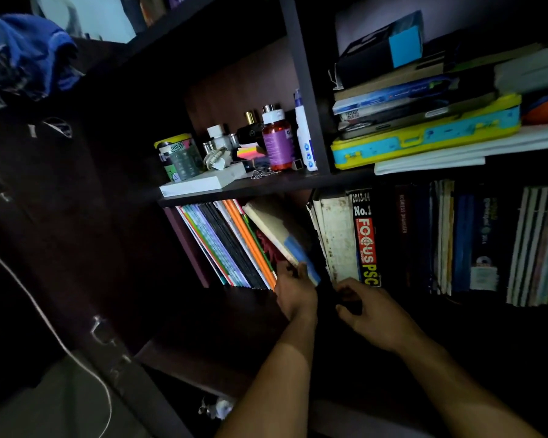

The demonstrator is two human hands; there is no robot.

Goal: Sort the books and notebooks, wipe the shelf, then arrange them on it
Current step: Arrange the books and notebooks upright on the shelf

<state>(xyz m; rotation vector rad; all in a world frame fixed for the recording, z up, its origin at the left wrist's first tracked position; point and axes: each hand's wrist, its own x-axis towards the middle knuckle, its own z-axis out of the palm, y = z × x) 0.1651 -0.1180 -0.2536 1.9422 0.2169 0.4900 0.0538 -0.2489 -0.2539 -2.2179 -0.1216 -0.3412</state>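
My left hand (295, 292) grips the lower edge of a cream and blue book (279, 235) that leans left on the lower shelf (234, 295). To its left stands a slanted row of thin notebooks (225, 245) with coloured spines. My right hand (367, 308) hovers with curled fingers at the foot of a worn white book (337, 238), beside the black "Focus PSC" book (366, 238); whether it holds anything is too dark to tell. More upright books (475, 241) fill the shelf to the right.
The shelf above carries bottles (276, 140), a printed tin (174, 156), a flat white box (200, 183) and sticky notes. To the right lies a stack with a yellow and blue case (424, 137) and books. A blue cloth (26, 55) hangs at upper left. A white cable (45, 317) runs down the left.
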